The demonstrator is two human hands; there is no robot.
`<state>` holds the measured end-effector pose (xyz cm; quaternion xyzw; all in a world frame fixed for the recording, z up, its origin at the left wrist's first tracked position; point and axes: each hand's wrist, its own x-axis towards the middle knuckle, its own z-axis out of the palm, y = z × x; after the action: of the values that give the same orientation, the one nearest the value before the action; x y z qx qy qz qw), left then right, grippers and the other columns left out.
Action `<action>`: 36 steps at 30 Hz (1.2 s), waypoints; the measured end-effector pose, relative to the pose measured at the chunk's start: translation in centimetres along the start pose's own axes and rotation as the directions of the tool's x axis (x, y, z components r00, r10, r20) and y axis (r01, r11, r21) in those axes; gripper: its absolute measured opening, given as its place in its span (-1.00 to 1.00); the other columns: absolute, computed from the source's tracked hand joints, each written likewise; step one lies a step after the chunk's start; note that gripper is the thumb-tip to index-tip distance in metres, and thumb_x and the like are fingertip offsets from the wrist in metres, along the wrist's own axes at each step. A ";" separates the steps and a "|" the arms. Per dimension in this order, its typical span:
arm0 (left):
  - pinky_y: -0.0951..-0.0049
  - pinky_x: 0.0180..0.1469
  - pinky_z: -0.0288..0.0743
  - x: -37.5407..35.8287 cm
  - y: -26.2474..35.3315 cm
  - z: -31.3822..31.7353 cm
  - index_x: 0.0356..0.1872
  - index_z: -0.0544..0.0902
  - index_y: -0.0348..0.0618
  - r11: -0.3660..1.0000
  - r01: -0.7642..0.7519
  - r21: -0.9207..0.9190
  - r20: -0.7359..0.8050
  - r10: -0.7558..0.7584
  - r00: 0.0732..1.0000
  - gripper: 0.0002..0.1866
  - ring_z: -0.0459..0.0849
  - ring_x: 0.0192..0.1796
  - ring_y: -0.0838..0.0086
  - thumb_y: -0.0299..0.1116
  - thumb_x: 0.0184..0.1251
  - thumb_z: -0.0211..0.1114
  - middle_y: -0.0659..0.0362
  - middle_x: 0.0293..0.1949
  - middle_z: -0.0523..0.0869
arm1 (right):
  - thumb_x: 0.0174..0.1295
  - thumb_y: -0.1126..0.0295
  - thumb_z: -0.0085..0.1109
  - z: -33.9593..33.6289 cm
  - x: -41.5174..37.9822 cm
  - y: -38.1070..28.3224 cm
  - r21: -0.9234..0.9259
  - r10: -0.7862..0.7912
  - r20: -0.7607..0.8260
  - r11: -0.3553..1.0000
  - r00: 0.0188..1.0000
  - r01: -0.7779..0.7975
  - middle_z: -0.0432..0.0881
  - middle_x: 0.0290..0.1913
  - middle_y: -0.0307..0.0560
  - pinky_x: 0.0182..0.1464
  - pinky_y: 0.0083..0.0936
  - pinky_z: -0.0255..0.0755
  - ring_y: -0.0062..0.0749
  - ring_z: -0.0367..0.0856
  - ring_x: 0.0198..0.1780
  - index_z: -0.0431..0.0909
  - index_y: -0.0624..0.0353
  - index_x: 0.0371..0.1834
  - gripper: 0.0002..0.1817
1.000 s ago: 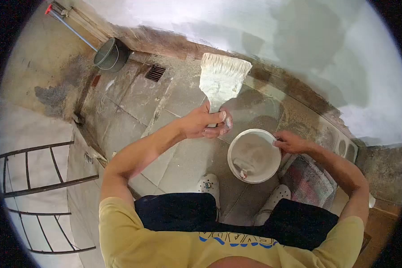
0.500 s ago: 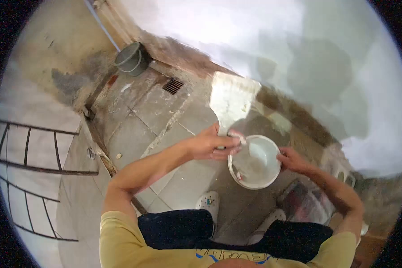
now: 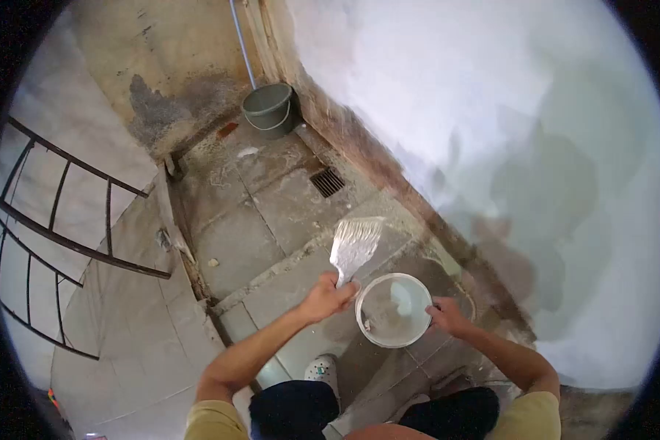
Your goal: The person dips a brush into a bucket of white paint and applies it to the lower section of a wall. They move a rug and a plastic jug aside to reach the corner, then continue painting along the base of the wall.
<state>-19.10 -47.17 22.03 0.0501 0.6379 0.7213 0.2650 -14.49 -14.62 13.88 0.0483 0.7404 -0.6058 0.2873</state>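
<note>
My left hand (image 3: 328,297) is closed round the handle of a wide, white-coated paintbrush (image 3: 356,242). The bristles point up and away from me, in front of the tub. A round white tub (image 3: 362,328) is held out over the floor, and my right hand (image 3: 449,317) grips its right rim. Some pale material lies in the bottom of the tub, with a small pinkish bit at its lower left that I cannot identify. The brush is apart from the tub, left of and beyond its rim.
A grey-green bucket (image 3: 270,117) stands in the far corner by a blue pole (image 3: 242,44). A floor drain (image 3: 327,182) lies near the wall base. Dark metal bars (image 3: 81,238) are at left. The right wall (image 3: 418,88) is white above a rough brown strip.
My view has tilted up and shifted, showing more of the wall and corner. The brush has turned and moved lower, away from the wall. My right hand still holds the tub.
</note>
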 end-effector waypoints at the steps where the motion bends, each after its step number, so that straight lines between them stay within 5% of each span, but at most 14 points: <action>1: 0.55 -0.65 0.19 -0.8 1.4 0.0 -0.48 0.53 -0.21 1.000 0.020 0.009 -0.065 -0.020 0.998 -0.82 0.36 -0.66 0.66 -0.34 0.27 0.19 0.30 -0.67 0.45 | 0.32 0.40 -0.08 -0.2 -0.7 -2.3 -0.033 -0.026 -0.009 0.999 1.000 0.026 0.63 -0.31 -0.03 -0.37 -0.47 0.63 -0.40 0.67 -0.35 0.45 0.39 0.00 -0.70; 3: 0.52 -0.63 0.24 -2.8 3.5 -0.2 -0.50 0.54 -0.24 0.998 0.060 0.014 -0.127 -0.058 0.990 -0.78 0.40 -0.64 0.65 -0.32 0.26 0.20 0.29 -0.66 0.47 | 0.32 0.41 -0.08 -0.2 -2.6 -7.2 -0.055 -0.038 -0.014 0.998 0.999 0.037 0.63 -0.32 -0.02 -0.37 -0.47 0.63 -0.40 0.67 -0.35 0.44 0.40 0.00 -0.70; 5: 0.47 -0.59 0.33 -5.7 5.3 -0.4 -0.55 0.55 -0.29 0.927 0.055 0.372 -0.257 0.046 0.965 -0.72 0.46 -0.61 0.62 -0.27 0.21 0.25 0.27 -0.64 0.53 | 0.27 0.46 -0.13 0.1 -5.6 -12.6 -0.055 -0.079 -0.113 0.996 0.990 0.073 0.61 -0.28 0.06 -0.42 -0.45 0.64 -0.32 0.66 -0.33 0.41 0.44 0.01 -0.68; 7: 0.43 -0.55 0.39 -8.9 8.6 1.8 -0.57 0.56 -0.31 0.957 -0.010 0.291 -0.397 0.131 0.908 -0.69 0.48 -0.59 0.62 -0.24 0.16 0.31 0.26 -0.64 0.58 | 0.26 0.45 -0.11 0.7 -8.7 -16.5 -0.051 -0.060 -0.205 0.997 0.977 0.051 0.61 -0.28 0.06 -0.43 -0.45 0.64 -0.32 0.66 -0.33 0.40 0.44 0.03 -0.67; 9: 0.45 -0.51 0.41 -12.8 14.3 4.0 -0.53 0.61 -0.27 0.890 0.381 0.252 -0.494 -0.220 0.841 -0.71 0.50 -0.55 0.65 -0.22 0.12 0.37 0.28 -0.63 0.60 | 0.25 0.45 -0.09 1.9 -11.6 -18.9 -0.042 -0.049 -0.293 0.998 0.955 0.038 0.61 -0.28 0.05 -0.43 -0.45 0.64 -0.32 0.66 -0.32 0.39 0.44 0.05 -0.65; 12: 0.47 -0.49 0.43 -17.7 20.9 7.1 -0.45 0.68 -0.27 0.937 0.278 0.211 -0.441 -0.162 0.883 -0.73 0.52 -0.52 0.66 -0.22 0.12 0.39 0.28 -0.60 0.63 | 0.24 0.44 -0.06 4.0 -16.4 -17.7 -0.102 -0.138 -0.469 0.990 0.872 0.102 0.59 -0.19 0.11 -0.46 -0.47 0.63 -0.27 0.66 -0.26 0.36 0.43 0.09 -0.62; 14: 0.51 -0.48 0.43 -20.2 26.1 8.3 -0.39 0.71 -0.29 0.943 0.288 0.164 -0.404 -0.203 0.892 -0.74 0.54 -0.51 0.66 -0.24 0.12 0.40 0.26 -0.57 0.67 | 0.27 0.47 -0.07 5.5 -19.5 -17.5 0.107 0.129 -0.548 0.991 0.827 -0.083 0.54 -0.07 0.19 -0.35 -0.44 0.66 -0.16 0.65 -0.20 0.35 0.44 0.11 -0.63; 15: 0.51 -0.48 0.43 -21.6 29.2 8.5 -0.39 0.71 -0.29 0.944 0.278 0.179 -0.392 -0.191 0.900 -0.74 0.54 -0.51 0.66 -0.24 0.12 0.40 0.26 -0.57 0.67 | 0.27 0.47 -0.07 6.7 -21.4 -22.1 0.114 0.123 -0.561 0.991 0.818 -0.070 0.54 -0.07 0.19 -0.35 -0.44 0.66 -0.16 0.65 -0.20 0.35 0.44 0.11 -0.63; 17: 0.54 -0.48 0.43 -23.3 35.3 8.4 -0.38 0.73 -0.28 0.902 0.400 0.162 -0.339 -0.330 0.881 -0.77 0.55 -0.52 0.66 -0.28 0.12 0.41 0.24 -0.56 0.68 | 0.29 0.41 -0.08 9.1 -25.6 -36.3 0.506 0.470 -0.509 0.841 0.721 -0.191 0.53 -0.08 0.13 -0.40 -0.34 0.65 -0.19 0.63 -0.19 0.42 0.41 0.02 -0.68; 20: 0.56 -0.46 0.44 -25.7 41.3 7.2 -0.40 0.73 -0.27 0.870 0.467 0.159 -0.360 -0.389 0.848 -0.78 0.56 -0.52 0.66 -0.29 0.10 0.43 0.24 -0.56 0.68 | 0.30 0.41 -0.09 11.4 -29.4 -40.2 0.578 0.458 -0.574 0.814 0.678 -0.060 0.51 -0.06 0.15 -0.37 -0.27 0.68 -0.14 0.62 -0.17 0.38 0.42 0.05 -0.66; 24: 0.56 -0.50 0.41 -28.5 44.6 4.3 -0.47 0.71 -0.31 0.932 0.319 0.171 -0.429 -0.221 0.876 -0.80 0.55 -0.54 0.67 -0.34 0.08 0.43 0.24 -0.58 0.67 | 0.37 0.44 -0.17 12.6 -32.3 -41.4 0.656 0.533 -0.558 0.753 0.636 -0.055 0.39 0.10 0.24 -0.21 -0.15 0.72 0.02 0.53 0.04 0.26 0.49 0.16 -0.62; 26: 0.57 -0.50 0.39 -29.3 44.1 2.0 -0.50 0.69 -0.32 0.934 0.301 0.192 -0.442 -0.191 0.877 -0.80 0.54 -0.54 0.68 -0.35 0.07 0.43 0.24 -0.59 0.66 | 0.37 0.42 -0.16 13.4 -33.1 -46.2 0.703 0.606 -0.626 0.711 0.490 0.019 0.35 0.13 0.24 -0.12 -0.13 0.69 0.02 0.53 0.03 0.22 0.51 0.17 -0.60; 32: 0.57 -0.51 0.36 -30.0 46.0 -2.0 -0.55 0.66 -0.34 0.948 0.195 0.252 -0.456 -0.062 0.888 -0.78 0.50 -0.56 0.69 -0.36 0.04 0.43 0.25 -0.63 0.63 | 0.36 0.39 -0.14 14.1 -33.5 -47.0 0.764 0.573 -0.623 0.591 0.532 0.259 0.32 0.15 0.29 -0.13 -0.13 0.70 0.09 0.52 0.03 0.14 0.47 0.20 -0.56; 36: 0.52 -0.52 0.37 -26.6 46.4 -4.8 -0.53 0.64 -0.30 0.879 0.214 0.426 -0.434 -0.009 0.901 -0.76 0.47 -0.60 0.66 -0.29 0.11 0.38 0.21 -0.65 0.61 | 0.36 0.37 -0.11 14.8 -30.7 -45.9 0.751 0.581 -0.626 0.630 0.520 0.199 0.36 0.12 0.31 -0.16 -0.12 0.70 0.09 0.57 -0.03 0.13 0.47 0.21 -0.54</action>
<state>-13.05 -65.45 72.15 -0.0817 0.8350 0.5246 0.1444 -2.79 -31.82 67.12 0.5346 0.4495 -0.7117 -0.0747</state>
